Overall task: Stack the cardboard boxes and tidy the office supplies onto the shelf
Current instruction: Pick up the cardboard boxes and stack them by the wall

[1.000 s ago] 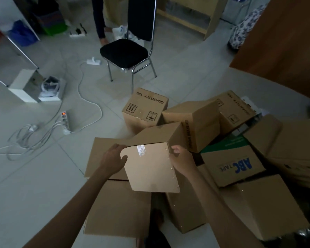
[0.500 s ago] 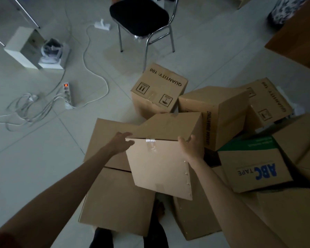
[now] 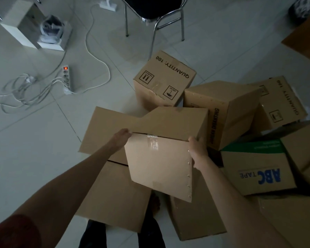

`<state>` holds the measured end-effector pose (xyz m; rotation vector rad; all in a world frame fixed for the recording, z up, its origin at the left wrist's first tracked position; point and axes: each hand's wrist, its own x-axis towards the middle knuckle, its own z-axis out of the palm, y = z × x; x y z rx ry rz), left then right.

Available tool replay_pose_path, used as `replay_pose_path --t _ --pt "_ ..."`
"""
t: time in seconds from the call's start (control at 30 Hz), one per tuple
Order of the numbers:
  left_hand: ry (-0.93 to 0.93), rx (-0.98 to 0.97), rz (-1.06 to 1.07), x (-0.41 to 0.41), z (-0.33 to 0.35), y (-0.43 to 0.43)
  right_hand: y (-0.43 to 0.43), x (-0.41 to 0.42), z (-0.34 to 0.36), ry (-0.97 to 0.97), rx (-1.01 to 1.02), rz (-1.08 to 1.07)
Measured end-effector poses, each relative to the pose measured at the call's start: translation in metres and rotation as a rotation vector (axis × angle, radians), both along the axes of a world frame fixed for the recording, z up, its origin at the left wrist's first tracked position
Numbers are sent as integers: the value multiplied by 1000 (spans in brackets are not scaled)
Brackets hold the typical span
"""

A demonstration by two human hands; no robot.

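I have the plain cardboard box (image 3: 161, 158) at centre frame, tilted above the flattened cardboard (image 3: 104, 126). My left hand (image 3: 121, 136) and right hand (image 3: 197, 149) clamp its opposite upper corners, fingers curled over the edges, probably so it stays steady for stacking. The "ABC TAPE" box (image 3: 258, 173) sits at right on the floor (image 3: 34, 140).

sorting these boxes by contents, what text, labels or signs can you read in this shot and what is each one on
"QUANTITY: 100", with handling symbols: box by the chair
"QUANTITY: 100", partly readable: far right box
"ABC TAPE": green-topped box
"JANGAN DIBANTING", roughly, dim: side of the middle box
Small print on the green flap: too blurred to read
Held box between left hand and right hand: only clear tape, no text
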<state>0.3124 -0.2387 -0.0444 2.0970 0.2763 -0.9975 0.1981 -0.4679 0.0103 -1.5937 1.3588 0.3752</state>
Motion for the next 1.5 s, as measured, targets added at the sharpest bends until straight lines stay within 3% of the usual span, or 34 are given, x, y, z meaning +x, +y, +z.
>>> replay_pose_path --t 0.1,0.23,0.5,0.77,1.03,1.37,1.5 --pt "15 -111 207 -9 -2 4 -5 -8 -1 56 -7 53" --pt "85 -139 308 -17 -1 8 -6 -39 1 43 -12 25" --pt "-4 -225 240 -48 21 25 34 -109 17 -20 -103 24" --pt "-48 -285 220 -60 52 80 126 -149 58 -136 -57 -196" --pt "-236 -107 110 -52 63 130 228 -162 44 -61 -56 -260" --pt "-71 130 43 -99 38 190 277 -177 9 74 32 -133" --pt "-118 73 120 -129 36 186 266 -179 14 61 0 -53"
